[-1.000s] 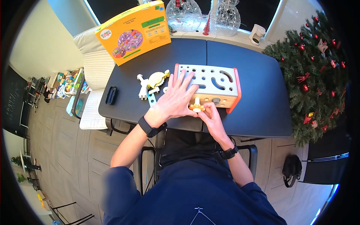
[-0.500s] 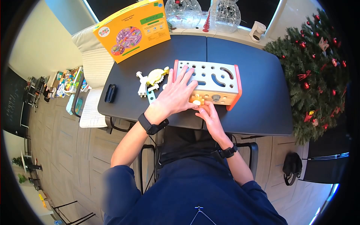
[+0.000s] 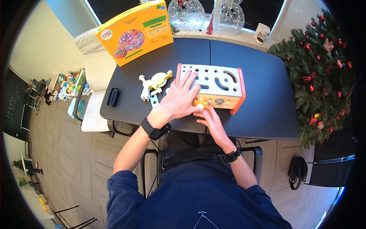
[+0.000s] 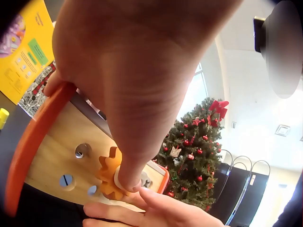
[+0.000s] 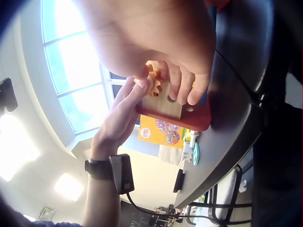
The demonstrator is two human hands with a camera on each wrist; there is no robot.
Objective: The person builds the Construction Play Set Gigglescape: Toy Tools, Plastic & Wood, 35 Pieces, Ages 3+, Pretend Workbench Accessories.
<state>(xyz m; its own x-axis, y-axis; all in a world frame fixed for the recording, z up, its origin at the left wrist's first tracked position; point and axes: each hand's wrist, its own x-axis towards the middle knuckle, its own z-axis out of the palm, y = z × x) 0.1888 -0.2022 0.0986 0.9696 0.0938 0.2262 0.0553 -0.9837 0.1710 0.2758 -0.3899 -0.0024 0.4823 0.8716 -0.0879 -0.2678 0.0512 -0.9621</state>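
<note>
A toy workbench box (image 3: 217, 72) has a pale holed top, light wooden sides and red ends. My left hand (image 3: 177, 100) lies spread across the left part of its top. The left thumb reaches down the near side and presses the pale round centre of an orange gear (image 4: 110, 172). From below, my right hand (image 3: 215, 126) pinches that gear at its lower edge, right thumb tip touching the left thumb. The gear stands against the wooden side, its back hidden. To its right, a grey nut-like piece (image 3: 219, 102) sits on the same side.
Left of the box lie a yellow toothed piece (image 3: 159, 81), a white piece (image 3: 146, 91) and a teal holed strip (image 3: 154, 100). A yellow packaging box (image 3: 152, 40) stands at the back left. A black case (image 3: 113, 97) rests near the table's left edge.
The gear has moved up from below the box's near edge to against its wooden side. My right fingers have loosened and spread somewhat; the left hand stays on the top.
</note>
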